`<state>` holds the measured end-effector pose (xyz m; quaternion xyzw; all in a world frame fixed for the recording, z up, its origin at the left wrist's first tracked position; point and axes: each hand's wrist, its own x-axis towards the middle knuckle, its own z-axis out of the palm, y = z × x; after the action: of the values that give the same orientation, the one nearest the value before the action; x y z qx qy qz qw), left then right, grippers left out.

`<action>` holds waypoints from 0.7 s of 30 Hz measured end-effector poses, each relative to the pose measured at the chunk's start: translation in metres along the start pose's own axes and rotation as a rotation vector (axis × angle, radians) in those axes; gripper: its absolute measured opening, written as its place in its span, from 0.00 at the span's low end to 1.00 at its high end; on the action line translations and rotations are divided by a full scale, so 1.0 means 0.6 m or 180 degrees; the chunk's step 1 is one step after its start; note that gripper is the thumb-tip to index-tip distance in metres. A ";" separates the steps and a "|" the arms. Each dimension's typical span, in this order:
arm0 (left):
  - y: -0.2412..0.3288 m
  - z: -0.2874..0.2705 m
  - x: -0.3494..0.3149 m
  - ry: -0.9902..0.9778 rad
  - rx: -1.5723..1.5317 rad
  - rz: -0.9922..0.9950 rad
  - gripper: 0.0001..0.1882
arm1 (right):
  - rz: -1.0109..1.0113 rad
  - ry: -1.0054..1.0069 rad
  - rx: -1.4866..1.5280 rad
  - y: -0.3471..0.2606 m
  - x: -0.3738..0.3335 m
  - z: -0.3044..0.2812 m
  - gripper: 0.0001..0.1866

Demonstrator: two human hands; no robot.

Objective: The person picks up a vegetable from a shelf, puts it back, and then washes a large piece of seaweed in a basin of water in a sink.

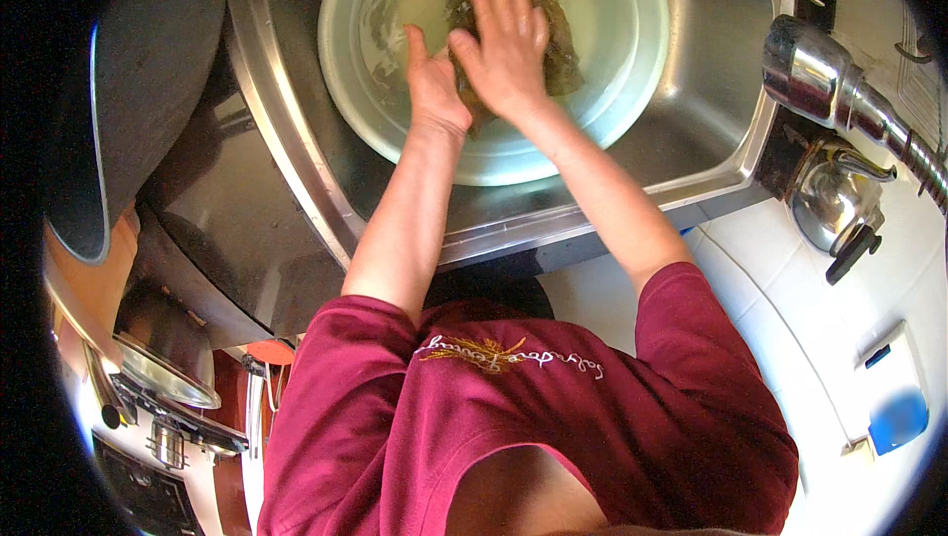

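A dark brown, wrinkled, leaf-like sheet (564, 54) lies in cloudy water in a pale green round basin (647, 52). My right hand (509, 47) rests over the sheet, its fingers stretched out and a little blurred. Beside it, at the sheet's left edge, my left hand (436, 91) is turned with the palm partly upward and the thumb sticking out. Its other fingers are hidden by my right hand and the sheet, so its grip on the sheet does not show. The basin's far rim is cut off at the top edge.
The basin stands in a stainless steel sink (703, 101). A chrome tap head (805, 67) juts in at the right, with a metal kettle (834, 195) below it. On the left are a dark panel (148, 91) and a metal pan (163, 348).
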<state>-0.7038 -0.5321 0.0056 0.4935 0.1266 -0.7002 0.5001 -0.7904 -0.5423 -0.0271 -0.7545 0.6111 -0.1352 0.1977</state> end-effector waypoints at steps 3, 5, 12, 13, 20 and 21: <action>0.008 0.024 -0.030 -0.0270 -0.0373 -0.0360 0.43 | 0.0379 -0.0113 0.0877 -0.004 0.004 0.013 0.29; -0.015 0.014 -0.015 -0.0944 -0.0612 -0.0435 0.43 | 0.0908 0.0018 0.1346 0.001 0.037 0.013 0.29; -0.026 -0.055 0.041 -0.0493 -0.0489 0.0158 0.31 | 0.0705 -0.0984 0.1690 -0.088 -0.029 -0.021 0.34; -0.002 -0.004 0.011 -0.0038 -0.0148 -0.0003 0.30 | 0.0744 -0.0986 0.1540 -0.072 -0.018 -0.018 0.34; -0.029 -0.014 0.021 -0.0585 0.0637 0.0847 0.32 | 0.1053 -0.0546 0.2682 -0.096 -0.020 -0.021 0.33; -0.037 -0.013 0.007 -0.0811 0.0655 0.1085 0.31 | 0.1067 -0.0484 0.2991 -0.098 -0.025 -0.018 0.34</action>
<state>-0.7175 -0.5188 -0.0085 0.4637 -0.0947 -0.6715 0.5701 -0.7474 -0.5186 0.0103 -0.4832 0.5808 -0.3066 0.5789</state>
